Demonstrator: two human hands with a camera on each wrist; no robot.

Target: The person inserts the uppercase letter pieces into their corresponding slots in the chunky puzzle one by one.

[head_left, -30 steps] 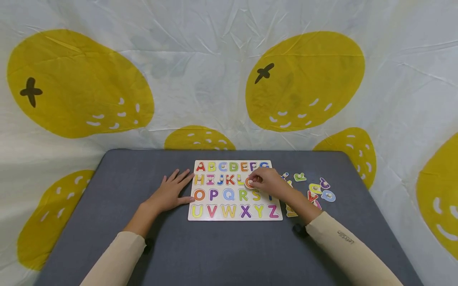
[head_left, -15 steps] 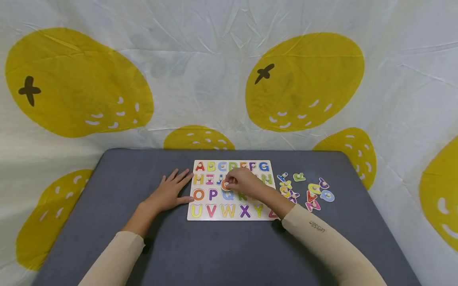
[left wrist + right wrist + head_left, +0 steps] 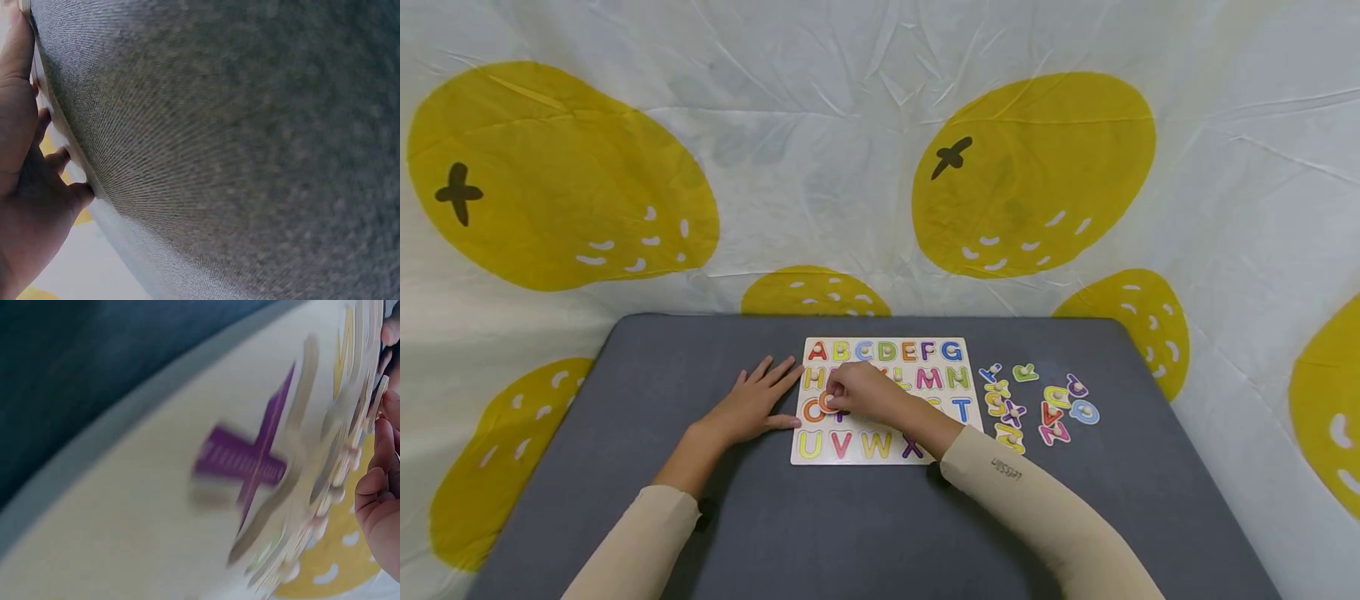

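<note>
My right hand (image 3: 867,392) pinches an orange letter O puzzle piece (image 3: 826,403) by its knob. It holds the piece over the left end of the third row of the white alphabet board (image 3: 856,458), partly overlapping the printed O there. In the right wrist view the piece shows edge-on as a thin slab (image 3: 377,399) at the fingertips, with the board's purple X (image 3: 250,456) close by. Spread flat on the table, my left hand (image 3: 756,406) has its fingertips and thumb at the board's left edge. The right forearm hides part of the lower rows.
Loose knobbed letter pieces lie right of the board, among them a green R (image 3: 1025,372), a blue Q (image 3: 1084,412), a red V (image 3: 1051,413) and a purple X (image 3: 1013,413). Knobbed letters fill the board's top row. The grey table (image 3: 850,533) ends at a fruit-patterned curtain (image 3: 820,200).
My right hand has carried the O piece leftward across the board, from the second row's right part to the left end of the third row. The left hand stays in place.
</note>
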